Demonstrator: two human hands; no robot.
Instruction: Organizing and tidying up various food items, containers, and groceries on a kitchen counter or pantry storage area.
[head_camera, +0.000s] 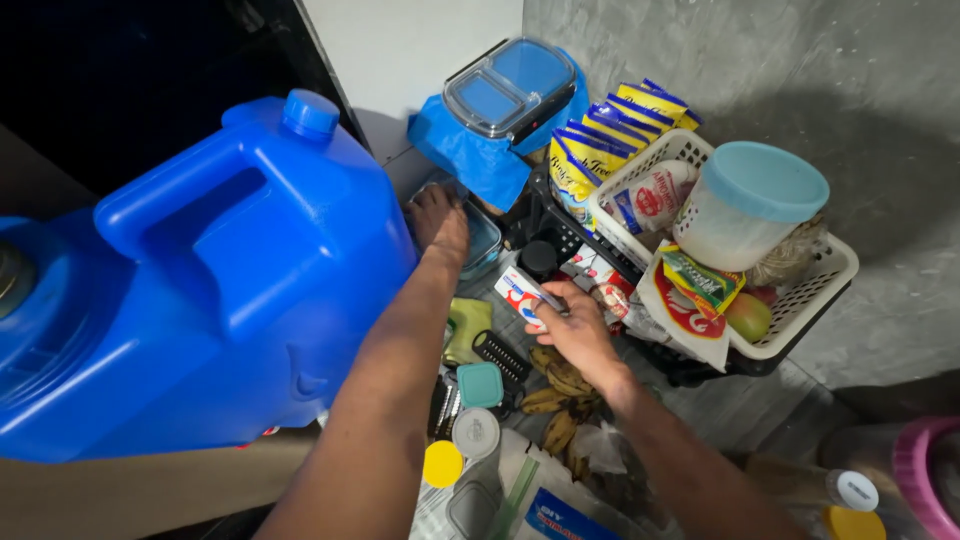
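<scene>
While the left hand (438, 222) rests with fingers spread on a clear plastic container (480, 238) at centre frame, the right hand (575, 330) pinches a small red-and-white carton (522, 295) just right of it. Light, stiff cardboard, it looks best gripped along its long edges. A smooth, rigid blue jug (210, 270) fills the left.
</scene>
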